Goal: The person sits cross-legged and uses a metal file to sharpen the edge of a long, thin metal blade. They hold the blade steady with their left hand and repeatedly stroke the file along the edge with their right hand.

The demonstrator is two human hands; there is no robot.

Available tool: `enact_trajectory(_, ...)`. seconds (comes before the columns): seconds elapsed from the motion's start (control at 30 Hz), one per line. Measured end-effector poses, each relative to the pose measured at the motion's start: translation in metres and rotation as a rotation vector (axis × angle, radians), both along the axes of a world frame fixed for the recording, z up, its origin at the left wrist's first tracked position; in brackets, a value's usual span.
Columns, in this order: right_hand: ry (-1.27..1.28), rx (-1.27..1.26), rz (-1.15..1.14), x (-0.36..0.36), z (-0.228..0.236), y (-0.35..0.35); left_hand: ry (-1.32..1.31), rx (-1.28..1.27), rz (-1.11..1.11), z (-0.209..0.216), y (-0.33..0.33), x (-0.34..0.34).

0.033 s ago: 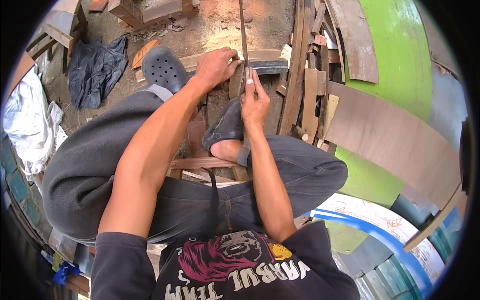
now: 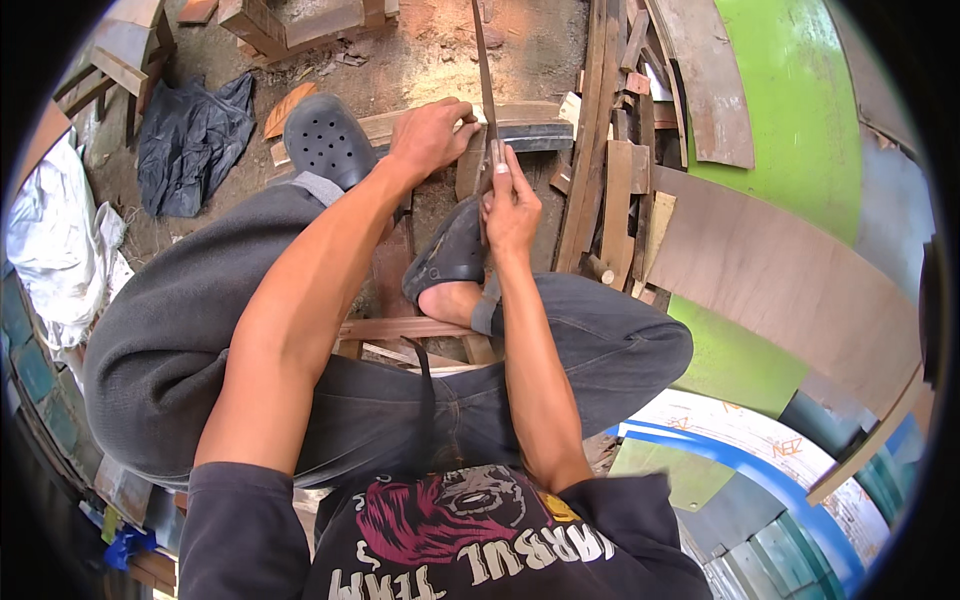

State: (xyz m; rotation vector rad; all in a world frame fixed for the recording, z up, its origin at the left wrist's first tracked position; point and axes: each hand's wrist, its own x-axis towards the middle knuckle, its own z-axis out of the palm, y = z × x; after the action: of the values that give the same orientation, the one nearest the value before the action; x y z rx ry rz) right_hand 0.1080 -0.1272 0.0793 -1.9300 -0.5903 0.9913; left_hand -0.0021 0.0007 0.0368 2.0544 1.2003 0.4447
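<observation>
My right hand [image 2: 512, 212] is closed round the grip of a long narrow-bladed tool [image 2: 484, 70], its index finger stretched along it. The blade points away from me, almost edge-on, so its exact kind is unclear. Just left of the blade, my left hand [image 2: 430, 137] pinches a short piece of wood [image 2: 468, 172], whose pale end shows by the fingertips. That piece lies across a long plank [image 2: 385, 124] and a dark-edged board [image 2: 535, 137] on the ground. The blade passes close beside the wood; whether it touches is hard to see.
My right clog [image 2: 447, 250] is beneath the tool, my left clog [image 2: 328, 138] beside the plank. Stacked wood strips [image 2: 590, 150] and plywood [image 2: 790, 265] lie to the right. A black plastic sheet [image 2: 195, 145] and white cloth [image 2: 62, 250] are at left.
The blade's far end has swung slightly to the left. My right hand has shifted a very little; my left hand stays on the wood.
</observation>
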Motion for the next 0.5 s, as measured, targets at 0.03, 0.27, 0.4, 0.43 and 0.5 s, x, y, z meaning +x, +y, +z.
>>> enact_trajectory(0.03, 0.073, -0.077, -0.012, 0.002, 0.018, -0.007, -0.022, 0.008, 0.017, -0.001, 0.002, 0.000)
enact_trajectory(0.27, -0.123, -0.073, 0.138, -0.008, 0.038, -0.190, -0.048, -0.029, 0.130, -0.016, -0.002, -0.008)
enact_trajectory(0.4, -0.087, 0.032, 0.084, 0.007, -0.013, -0.053, -0.034, 0.016, 0.014, -0.005, 0.014, 0.006)
enact_trajectory(0.43, -0.008, 0.039, 0.055, 0.004, -0.006, -0.018, -0.024, 0.016, -0.022, -0.007, 0.010, 0.004)
enact_trajectory(0.5, 0.047, 0.055, 0.032, 0.006, -0.010, -0.011, -0.039, 0.016, 0.017, -0.007, 0.010, 0.007)
